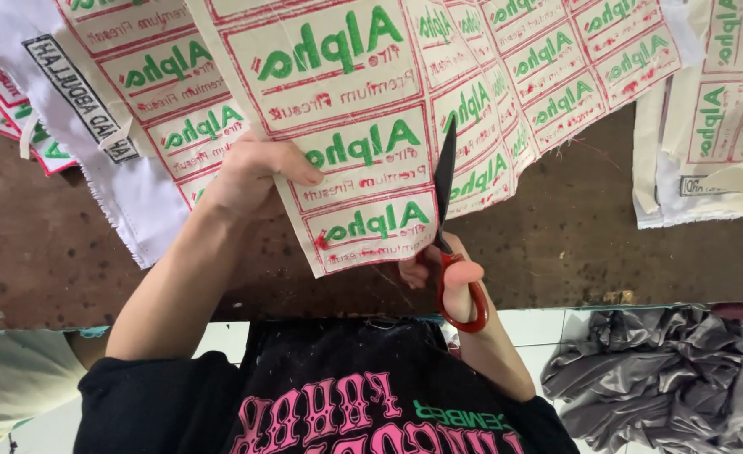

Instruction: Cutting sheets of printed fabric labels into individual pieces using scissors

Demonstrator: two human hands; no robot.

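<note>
Label sheet is mid-cut, I judge: my left hand pinches its edge, my right hand grips red-handled scissors. Next I'd follow the printed border over the counter.

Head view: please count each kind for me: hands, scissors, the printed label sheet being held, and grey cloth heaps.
Hands: 2 (left hand, right hand)
Scissors: 1
Held printed label sheet: 1
Grey cloth heap: 1
Total: 5
</note>
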